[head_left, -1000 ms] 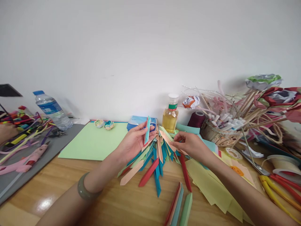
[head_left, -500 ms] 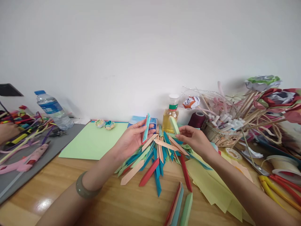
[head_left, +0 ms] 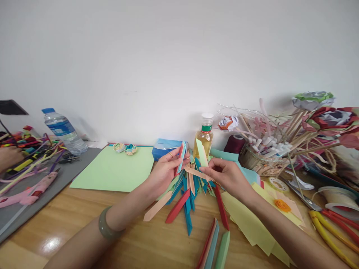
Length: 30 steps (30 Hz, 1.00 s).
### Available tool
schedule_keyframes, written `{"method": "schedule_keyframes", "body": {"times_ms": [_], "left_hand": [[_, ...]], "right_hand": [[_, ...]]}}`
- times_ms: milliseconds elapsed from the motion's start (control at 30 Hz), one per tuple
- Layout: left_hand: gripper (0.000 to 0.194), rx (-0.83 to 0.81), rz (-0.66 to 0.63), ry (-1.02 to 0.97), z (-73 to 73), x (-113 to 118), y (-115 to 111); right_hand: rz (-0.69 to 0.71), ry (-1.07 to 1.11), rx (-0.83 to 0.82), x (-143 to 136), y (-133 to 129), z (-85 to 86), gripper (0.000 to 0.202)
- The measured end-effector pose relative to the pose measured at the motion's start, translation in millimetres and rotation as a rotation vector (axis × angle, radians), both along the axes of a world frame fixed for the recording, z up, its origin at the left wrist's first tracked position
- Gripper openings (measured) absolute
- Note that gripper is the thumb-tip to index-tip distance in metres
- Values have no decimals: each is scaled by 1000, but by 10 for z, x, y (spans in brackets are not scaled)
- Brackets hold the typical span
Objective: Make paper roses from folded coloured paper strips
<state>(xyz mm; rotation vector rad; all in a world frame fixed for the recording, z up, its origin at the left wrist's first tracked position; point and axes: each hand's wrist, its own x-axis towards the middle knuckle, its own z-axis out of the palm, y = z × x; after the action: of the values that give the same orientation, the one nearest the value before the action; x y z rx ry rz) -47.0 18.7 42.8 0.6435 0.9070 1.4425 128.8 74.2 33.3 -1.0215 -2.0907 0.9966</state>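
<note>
My left hand [head_left: 171,164] pinches a small stack of folded paper strips [head_left: 182,157], light blue and red, held nearly upright. Facing it, my right hand [head_left: 224,172] grips a pale green folded paper strip [head_left: 202,154] between thumb and fingers. The two held pieces are apart. Beneath both hands spreads a pile of pointed folded strips in blue, green, peach and red; a red strip [head_left: 178,206] and a peach strip [head_left: 157,206] stick out toward me. Nearer lie a bundle of red, peach and blue strips [head_left: 209,244] and a green strip [head_left: 223,250].
Behind the pile stand an oil-coloured bottle [head_left: 207,130] and a blue packet [head_left: 165,148]. Green paper [head_left: 112,170] lies left, yellow sheets [head_left: 246,216] right. Scissors [head_left: 322,213] and a basket [head_left: 260,166] are further right. At far left, another person's hand [head_left: 9,158] is beside pipe cleaners.
My left hand has moved right with its strips. My right hand has shifted slightly down and left with the green strip, so the two are closer together.
</note>
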Motion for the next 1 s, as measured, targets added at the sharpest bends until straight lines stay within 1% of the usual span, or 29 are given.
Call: {"method": "schedule_keyframes", "body": {"times_ms": [33, 100, 233, 300, 433, 600, 667, 767, 867, 933, 1000], "left_hand": [[32, 8, 4, 5, -22, 29, -9], [34, 32, 4, 8, -67, 90, -31], [36, 78, -3, -13, -129, 208, -89], [37, 82, -9, -30, -135, 253, -119], [38, 43, -77, -77, -114, 298, -162], [39, 11, -78, -128, -99, 305, -164], [42, 7, -75, -138, -101, 308, -159], [46, 7, -69, -143, -109, 311, -160], [44, 31, -49, -135, -116, 311, -169], [43, 52, -35, -128, -121, 313, -175], [43, 52, -40, -129, -129, 319, -179]], "right_hand": [[33, 20, 15, -32, -59, 8, 39], [53, 33, 74, -89, -164, 5, 38], [20, -16, 170, -152, -268, -61, 35], [26, -39, 187, -163, -281, -95, 34], [94, -56, 223, -174, -304, -128, 30], [63, -26, 331, -189, -331, -147, 31], [65, -34, 328, -193, -325, -152, 32], [64, -55, 266, -191, -311, -153, 34], [32, -65, 205, -186, -308, -151, 34], [19, -60, 194, -189, -318, -144, 34], [35, -45, 198, -197, -332, -132, 34]]}}
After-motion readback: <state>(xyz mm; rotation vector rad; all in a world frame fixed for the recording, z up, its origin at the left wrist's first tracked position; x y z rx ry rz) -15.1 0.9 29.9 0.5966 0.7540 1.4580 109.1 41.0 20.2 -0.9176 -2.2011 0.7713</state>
